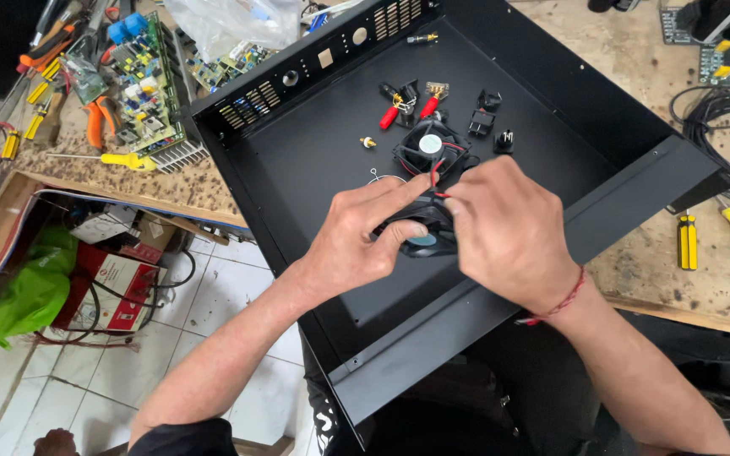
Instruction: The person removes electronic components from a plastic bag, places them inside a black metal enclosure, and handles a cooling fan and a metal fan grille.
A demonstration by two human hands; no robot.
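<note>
Forearms, two, bare, entering from the lower edge; right wrist carries a red thread band (561, 304).

Left hand (356, 245): grip clenched on a small black fan (422, 230), fingers wrapped over its near-left side, thumb pressing its frame.

Right hand (509, 228): grip closed at the fan's right side, fingertips pinching its red wire (435, 176) just above the fan. Most of the fan body is hidden between the two grips; a pale hub label shows below the fingers.

Black metal chassis (635, 181): open-topped, resting on the surface, directly beneath both grips. The held fan hovers over its floor.

Second black fan (430, 145): lies flat on the chassis floor just beyond the grips, white hub, red lead.

Red-capped terminal posts (390, 114): farther beyond, with small black switches (483, 122) to their right.

Wooden surface (703, 279): worn, carrying the chassis.

Yellow-handled screwdrivers (686, 241): to the right of the right grip, well apart.

Circuit board with heat sink (149, 93): far left of the left grip, among orange pliers (99, 118) and further tools.

Green bag (27, 295): in a box on the tiled floor, below left.
</note>
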